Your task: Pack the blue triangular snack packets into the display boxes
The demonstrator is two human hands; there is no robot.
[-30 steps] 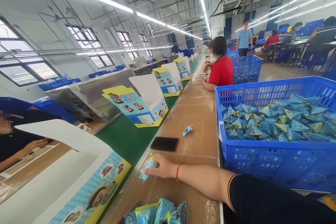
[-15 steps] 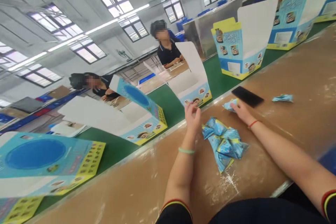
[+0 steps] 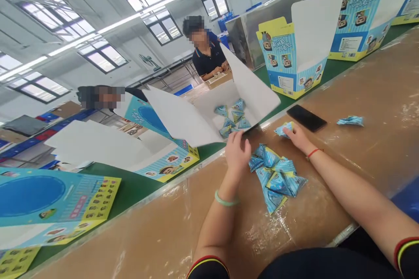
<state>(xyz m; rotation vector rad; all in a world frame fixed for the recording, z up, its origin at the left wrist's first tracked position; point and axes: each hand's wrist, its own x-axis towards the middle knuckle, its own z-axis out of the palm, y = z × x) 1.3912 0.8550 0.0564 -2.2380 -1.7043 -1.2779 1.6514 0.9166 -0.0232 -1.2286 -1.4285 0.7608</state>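
A white-lined cardboard box (image 3: 209, 109) leans towards me with its flaps up, and several small blue packets (image 3: 238, 115) lie on its inside. The fingers of my left hand (image 3: 237, 152) are hooked on its near edge, thumb apart. Further right, my right hand (image 3: 299, 138) pinches one blue pyramid-shaped packet (image 3: 280, 130) just above or on the brown tabletop. Between my forearms lies a pile of the same packets (image 3: 278, 176).
A black phone (image 3: 307, 117) lies beyond my right hand, with a single packet (image 3: 350, 120) to its right. Printed open boxes (image 3: 281, 59) stand along the green strip (image 3: 139, 189). Two people sit across, one in a dark shirt (image 3: 209, 59).
The box at my left hand has tipped towards me, so its inside and the packets there now show. My right hand stays on its packet.
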